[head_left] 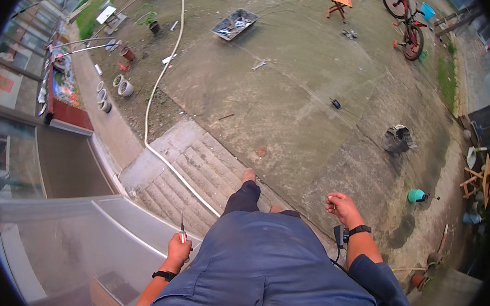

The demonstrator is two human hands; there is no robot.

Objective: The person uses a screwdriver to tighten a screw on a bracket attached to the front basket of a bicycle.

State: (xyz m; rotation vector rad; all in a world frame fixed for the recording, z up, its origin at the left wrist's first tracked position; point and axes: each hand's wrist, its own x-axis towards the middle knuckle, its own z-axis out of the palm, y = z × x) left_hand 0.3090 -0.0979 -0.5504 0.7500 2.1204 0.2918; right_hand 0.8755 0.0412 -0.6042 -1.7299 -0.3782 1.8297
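My left hand (178, 249) is closed around the handle of a slim tool (182, 229) with a thin, pointed metal end and a white and red grip; its exact kind is too small to tell. The tip points away from me, over the edge of the concrete steps (197, 166). Out to the right, my right hand (343, 209) hangs in the air with its fingers curled in, and nothing shows in it. A black strap circles each wrist, and a small dark box (339, 237) hangs by the right one. One foot (249, 175) is forward on the steps.
A pale hose (155, 95) runs across the steps and yard. Ahead lie a tub of tools (234, 25), an orange folding stool (339, 4) and a bicycle (408, 27). To the right are a dark bag-like object (399, 139) and a turquoise container (417, 195). Glazed panels (74, 243) stand left.
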